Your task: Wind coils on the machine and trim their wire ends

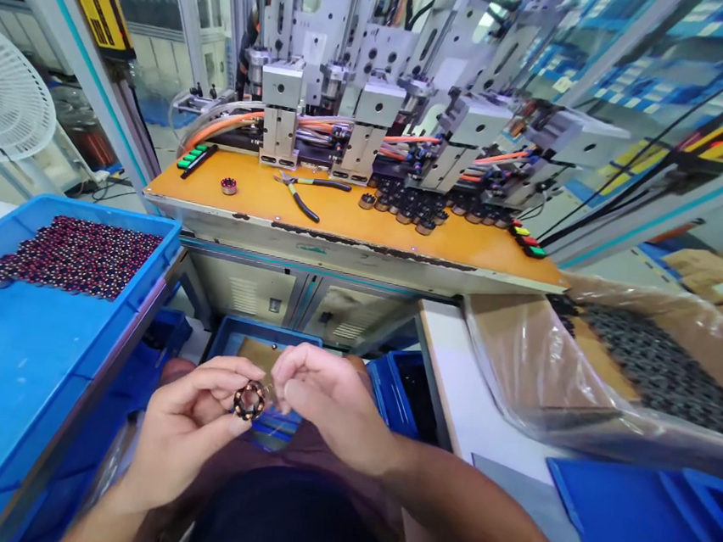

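Note:
My left hand (183, 429) grips a small black ring-shaped motor stator (249, 401) with copper windings between thumb and fingers, its round opening turned toward me. Close to its right side is my right hand (330, 396), fingers curled and pinched together. A thin copper-coloured wire (269, 392) shows between the stator and the right fingertips. Whether those fingertips hold the wire's end is hard to make out, though they are closed around that spot. Both hands are above my lap.
An orange-topped machine bench (227, 207) stands ahead, bearing pliers (305, 193), a single stator (228, 186) and many black stators (406, 203). To the left is a blue tray (19, 374) with a heap of wound parts. At right sits a plastic-lined carton (519, 363) of dark parts.

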Action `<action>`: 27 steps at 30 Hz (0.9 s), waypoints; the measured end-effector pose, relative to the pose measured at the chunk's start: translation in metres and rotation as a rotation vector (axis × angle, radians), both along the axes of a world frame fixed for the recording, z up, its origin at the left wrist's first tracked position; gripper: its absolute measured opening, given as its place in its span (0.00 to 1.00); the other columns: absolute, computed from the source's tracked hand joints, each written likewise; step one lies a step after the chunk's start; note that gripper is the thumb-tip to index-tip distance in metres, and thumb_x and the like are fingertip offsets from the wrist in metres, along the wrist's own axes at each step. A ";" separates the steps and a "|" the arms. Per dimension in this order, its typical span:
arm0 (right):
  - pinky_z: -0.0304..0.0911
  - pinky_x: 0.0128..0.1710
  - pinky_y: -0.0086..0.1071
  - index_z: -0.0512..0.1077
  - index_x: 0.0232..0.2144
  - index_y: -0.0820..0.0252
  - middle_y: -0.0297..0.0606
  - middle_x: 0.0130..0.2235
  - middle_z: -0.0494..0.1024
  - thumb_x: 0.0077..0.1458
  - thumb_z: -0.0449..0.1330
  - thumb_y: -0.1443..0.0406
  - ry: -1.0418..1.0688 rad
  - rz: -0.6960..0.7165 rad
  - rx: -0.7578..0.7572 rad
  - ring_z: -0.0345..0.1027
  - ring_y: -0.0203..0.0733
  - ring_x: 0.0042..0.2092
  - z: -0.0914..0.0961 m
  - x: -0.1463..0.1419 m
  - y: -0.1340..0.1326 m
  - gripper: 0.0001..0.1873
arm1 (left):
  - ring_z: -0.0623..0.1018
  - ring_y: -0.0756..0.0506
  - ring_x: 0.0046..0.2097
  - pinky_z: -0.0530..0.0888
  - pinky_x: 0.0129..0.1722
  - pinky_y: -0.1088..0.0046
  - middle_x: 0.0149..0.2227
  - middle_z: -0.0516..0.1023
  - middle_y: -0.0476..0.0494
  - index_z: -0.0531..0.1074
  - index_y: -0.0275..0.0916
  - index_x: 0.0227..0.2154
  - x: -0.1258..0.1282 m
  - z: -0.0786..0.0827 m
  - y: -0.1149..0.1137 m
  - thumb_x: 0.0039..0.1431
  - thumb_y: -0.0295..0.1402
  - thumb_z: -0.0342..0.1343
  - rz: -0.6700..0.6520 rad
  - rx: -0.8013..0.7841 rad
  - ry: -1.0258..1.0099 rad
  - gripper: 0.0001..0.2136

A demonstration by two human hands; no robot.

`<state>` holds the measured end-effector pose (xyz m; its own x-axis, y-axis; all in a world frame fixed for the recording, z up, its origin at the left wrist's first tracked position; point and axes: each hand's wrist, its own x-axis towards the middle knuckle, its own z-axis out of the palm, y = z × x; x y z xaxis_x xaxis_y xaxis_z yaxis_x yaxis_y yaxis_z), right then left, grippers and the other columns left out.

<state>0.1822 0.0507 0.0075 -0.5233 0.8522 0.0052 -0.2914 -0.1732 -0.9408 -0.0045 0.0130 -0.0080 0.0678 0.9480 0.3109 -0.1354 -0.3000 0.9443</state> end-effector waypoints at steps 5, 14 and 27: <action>0.52 0.27 0.27 0.68 0.25 0.63 0.28 0.24 0.67 0.48 0.69 0.55 -0.184 0.091 -0.068 0.57 0.30 0.27 0.019 0.002 0.009 0.19 | 0.79 0.43 0.49 0.79 0.44 0.73 0.49 0.75 0.40 0.80 0.46 0.44 0.004 0.000 -0.001 0.50 0.27 0.68 -0.099 -0.101 -0.064 0.17; 0.57 0.28 0.27 0.69 0.22 0.63 0.31 0.23 0.70 0.48 0.68 0.55 -0.226 0.191 -0.110 0.62 0.31 0.26 0.021 0.014 0.015 0.18 | 0.77 0.48 0.43 0.75 0.43 0.76 0.46 0.75 0.42 0.79 0.44 0.43 0.000 -0.006 -0.005 0.54 0.28 0.65 -0.165 -0.170 -0.112 0.13; 0.58 0.26 0.24 0.71 0.24 0.64 0.29 0.21 0.71 0.47 0.69 0.57 -0.235 0.377 -0.154 0.64 0.29 0.24 0.022 0.017 0.023 0.16 | 0.77 0.48 0.42 0.75 0.41 0.75 0.44 0.75 0.42 0.79 0.44 0.41 -0.002 0.001 -0.006 0.54 0.29 0.65 -0.211 -0.199 -0.112 0.11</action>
<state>0.1993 0.0733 0.0299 -0.7683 0.5840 -0.2621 0.0361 -0.3692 -0.9286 -0.0064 0.0070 -0.0075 0.2457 0.9596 0.1368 -0.2815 -0.0644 0.9574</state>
